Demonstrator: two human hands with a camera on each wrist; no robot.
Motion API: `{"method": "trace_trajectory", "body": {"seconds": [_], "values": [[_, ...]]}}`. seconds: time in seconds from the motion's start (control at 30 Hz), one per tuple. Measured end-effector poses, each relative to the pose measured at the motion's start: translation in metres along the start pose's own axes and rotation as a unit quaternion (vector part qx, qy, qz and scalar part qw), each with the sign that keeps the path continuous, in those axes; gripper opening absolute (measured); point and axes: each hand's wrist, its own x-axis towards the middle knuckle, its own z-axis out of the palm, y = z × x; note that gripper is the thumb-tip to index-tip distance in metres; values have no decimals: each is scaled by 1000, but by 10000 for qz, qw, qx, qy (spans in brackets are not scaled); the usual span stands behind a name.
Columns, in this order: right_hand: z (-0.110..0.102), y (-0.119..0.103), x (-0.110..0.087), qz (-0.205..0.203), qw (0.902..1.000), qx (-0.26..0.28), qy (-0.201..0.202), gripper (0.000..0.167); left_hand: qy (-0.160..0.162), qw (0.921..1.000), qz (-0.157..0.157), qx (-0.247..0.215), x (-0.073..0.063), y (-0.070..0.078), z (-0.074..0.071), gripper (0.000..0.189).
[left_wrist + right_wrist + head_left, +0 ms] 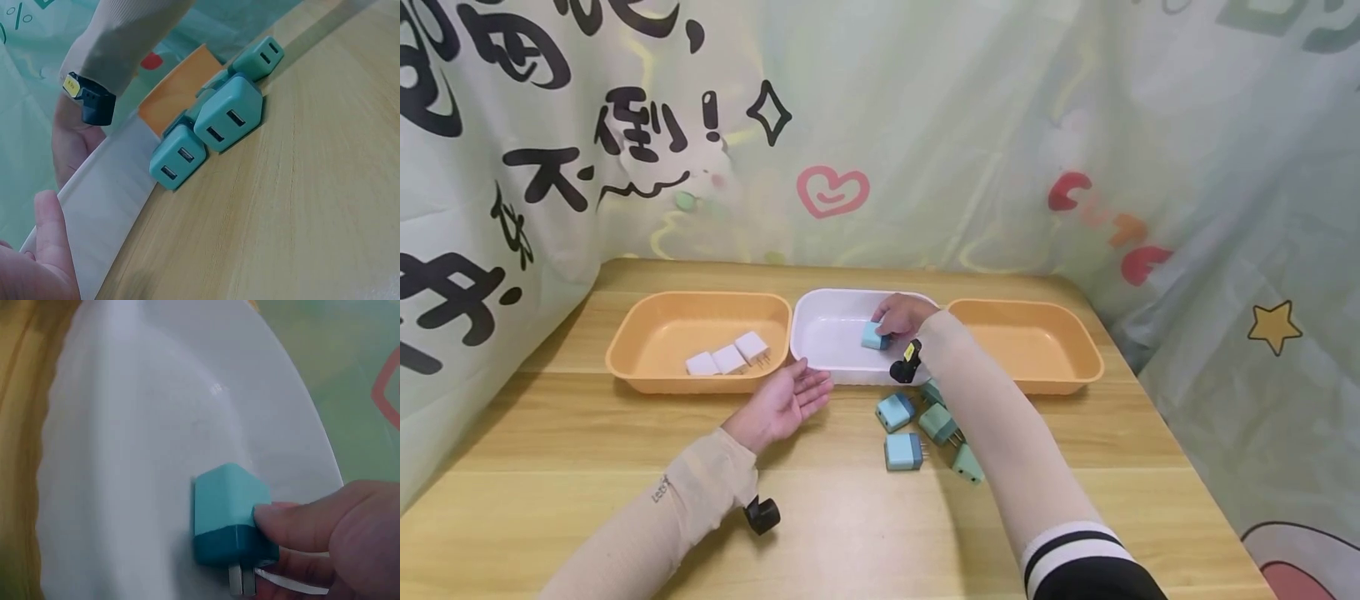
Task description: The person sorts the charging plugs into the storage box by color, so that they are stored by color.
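A: What does the head view give you?

B: The right hand pinching a light-blue charger inside the white tray; I can't make out its prongs there.

A: The right wrist view shows them: metal prongs below a darker blue base, the thumb pressed to the side. Is the charger resting on the tray's floor?

B: I can't tell. And the left hand?

A: Palm up, fingers loosely extended, holding nothing, near the white tray's front left corner. Its own wrist view catches only part of it.

B: That view does show clear paired slots in chargers on the surface. From the head view I count two blue chargers and three green chargers.

A: Only the head view has three white chargers, inside the left orange tray.
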Motion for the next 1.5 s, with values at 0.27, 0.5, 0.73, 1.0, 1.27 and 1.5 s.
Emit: {"method": "trace_trajectory", "body": {"seconds": [0.27, 0.5, 0.73, 1.0, 1.27, 1.5], "values": [[1, 0, -8, -119, 9979, -592, 230, 30, -1, 10000, -6, -33, 1, -2, -1, 23], [-2, 0, -20, -259, 9976, -573, 294, 35, -29, 10000, 8, 0, -1, 0, 0, 21], [-5, 2, -38, -598, 9946, -717, 448, 36, -1, 10000, 6, -58, -1, 0, 1, 19], [-11, 3, -59, -882, 9942, 586, -205, 42, 16, 9999, -23, -96, -2, 0, 3, 19], [-7, -2, -82, -1097, 9818, 1460, -528, 42, -6, 9999, -18, -111, -1, 2, 0, 17], [5, -1, -106, -1248, 9775, 1577, -634, 44, -32, 10000, 12, -68, -1, 1, 0, 17]]}}
